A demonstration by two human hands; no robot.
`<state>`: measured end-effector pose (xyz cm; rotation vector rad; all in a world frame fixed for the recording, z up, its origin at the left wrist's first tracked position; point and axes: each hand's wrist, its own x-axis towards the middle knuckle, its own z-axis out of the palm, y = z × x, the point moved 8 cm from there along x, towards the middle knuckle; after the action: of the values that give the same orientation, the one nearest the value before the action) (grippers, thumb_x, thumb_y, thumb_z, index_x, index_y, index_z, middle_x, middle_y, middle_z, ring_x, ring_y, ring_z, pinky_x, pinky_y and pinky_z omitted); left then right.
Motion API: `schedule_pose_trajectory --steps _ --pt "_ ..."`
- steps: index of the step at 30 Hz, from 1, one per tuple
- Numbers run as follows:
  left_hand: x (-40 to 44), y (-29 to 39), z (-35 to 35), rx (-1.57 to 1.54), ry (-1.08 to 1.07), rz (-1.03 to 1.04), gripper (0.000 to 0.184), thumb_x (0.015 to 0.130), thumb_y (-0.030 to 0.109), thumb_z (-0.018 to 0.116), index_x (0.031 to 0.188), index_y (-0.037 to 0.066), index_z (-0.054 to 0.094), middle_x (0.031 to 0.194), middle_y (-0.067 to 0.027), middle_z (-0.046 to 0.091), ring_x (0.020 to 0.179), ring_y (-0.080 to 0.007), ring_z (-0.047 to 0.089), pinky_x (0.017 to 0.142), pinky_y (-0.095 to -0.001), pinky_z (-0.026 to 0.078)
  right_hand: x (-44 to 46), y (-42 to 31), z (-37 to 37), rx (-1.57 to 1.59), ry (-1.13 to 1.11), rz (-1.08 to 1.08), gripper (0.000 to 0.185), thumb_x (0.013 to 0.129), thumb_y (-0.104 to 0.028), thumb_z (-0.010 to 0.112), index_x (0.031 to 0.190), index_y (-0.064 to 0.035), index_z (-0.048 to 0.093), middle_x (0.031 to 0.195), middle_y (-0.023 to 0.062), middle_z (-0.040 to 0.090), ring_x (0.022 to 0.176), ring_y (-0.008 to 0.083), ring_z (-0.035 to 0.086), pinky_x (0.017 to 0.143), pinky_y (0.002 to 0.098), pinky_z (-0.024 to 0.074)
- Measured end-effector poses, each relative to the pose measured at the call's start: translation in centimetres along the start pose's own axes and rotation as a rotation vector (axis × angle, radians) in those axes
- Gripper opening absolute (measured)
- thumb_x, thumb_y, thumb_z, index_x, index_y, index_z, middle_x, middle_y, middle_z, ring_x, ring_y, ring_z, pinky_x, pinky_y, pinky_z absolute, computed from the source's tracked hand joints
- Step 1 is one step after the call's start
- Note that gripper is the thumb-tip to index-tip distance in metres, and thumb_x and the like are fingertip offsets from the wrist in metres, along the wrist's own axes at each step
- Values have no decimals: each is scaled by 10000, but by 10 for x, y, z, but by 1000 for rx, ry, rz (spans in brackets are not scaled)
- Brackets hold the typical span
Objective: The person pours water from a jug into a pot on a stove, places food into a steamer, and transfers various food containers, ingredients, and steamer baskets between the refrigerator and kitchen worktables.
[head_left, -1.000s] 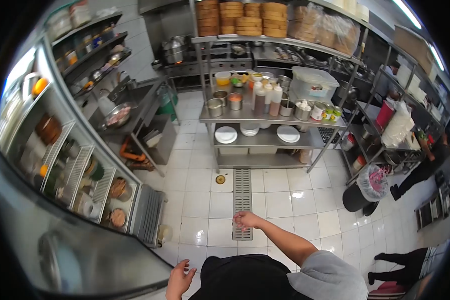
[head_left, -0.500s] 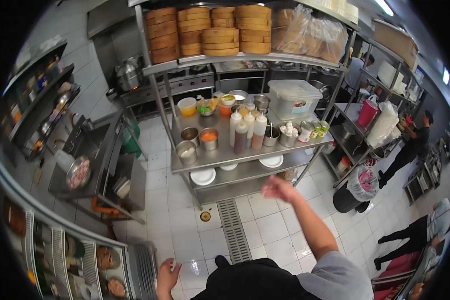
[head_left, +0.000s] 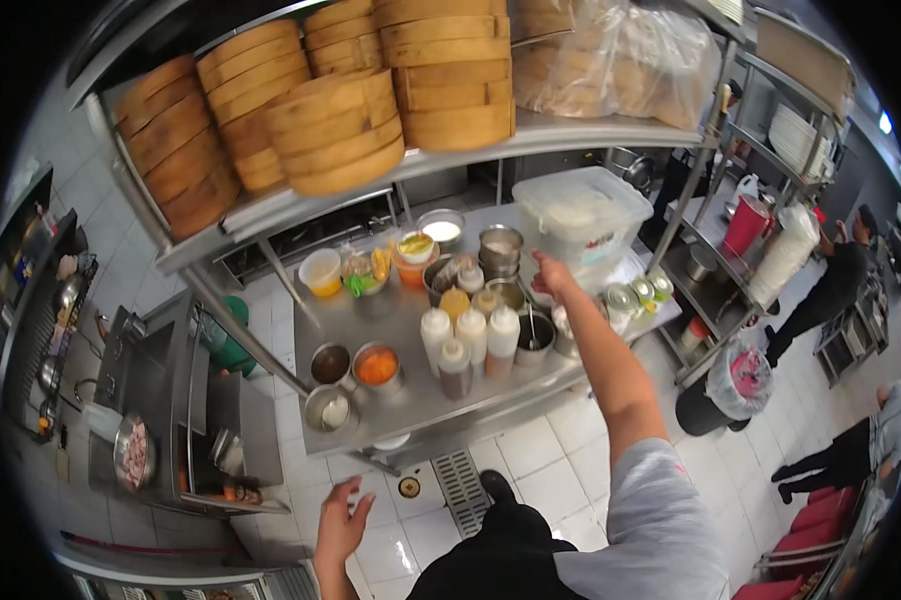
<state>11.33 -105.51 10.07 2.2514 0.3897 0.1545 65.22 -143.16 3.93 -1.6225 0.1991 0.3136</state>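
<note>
Head view, right hand, tub, orange-filled pot

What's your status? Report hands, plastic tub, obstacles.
Left hand open, empty. Right hand extended over table, grip unclear. Lidded plastic tub just beyond, contact unclear. Steel pots close by, left.

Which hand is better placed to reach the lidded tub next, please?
Probably the right hand: it extends toward the lidded tub on the steel table, while the left hand is low, short of it.
</note>
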Motion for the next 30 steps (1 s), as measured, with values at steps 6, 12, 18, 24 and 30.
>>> schedule_pose_trajectory --steps 6,12,18,24,30 --pt "18 -34 42 -24 46 -238 354 894 145 730 1194 -23 644 1057 -194 715 920 -247 712 686 -326 577 117 14 38 -93 -94 100 730 921 -522 595 1439 -31 444 1440 221 472 1205 464 550 900 620 522" --pt "36 -16 65 -96 118 -367 356 896 137 727 1194 -37 640 1055 -205 715 919 -267 717 677 -338 584 165 38 65 17 -406 269 369 994 -221 521 1331 -73 504 1345 200 525 1019 458 617 734 587 604" --pt "73 14 72 -76 136 -317 357 906 136 716 1206 -37 632 1066 -211 709 948 -299 710 705 -356 581 182 51 61 181 -323 292 333 995 -145 492 1277 32 496 1197 249 588 854 415 667 645 532 633" --pt "79 30 67 -49 160 -332 327 916 117 697 1211 -10 635 1070 -189 727 955 -263 716 708 -339 562 139 -9 58 351 -111 98 326 979 -87 473 1225 124 510 1075 255 630 726 366 682 506 449 622" --pt "68 31 63 -36 214 -305 361 902 161 732 1199 -18 633 1055 -207 713 904 -305 716 710 -367 576 110 -84 57 358 -245 -56 352 967 -36 403 1252 165 453 1163 323 585 906 438 676 679 481 656"
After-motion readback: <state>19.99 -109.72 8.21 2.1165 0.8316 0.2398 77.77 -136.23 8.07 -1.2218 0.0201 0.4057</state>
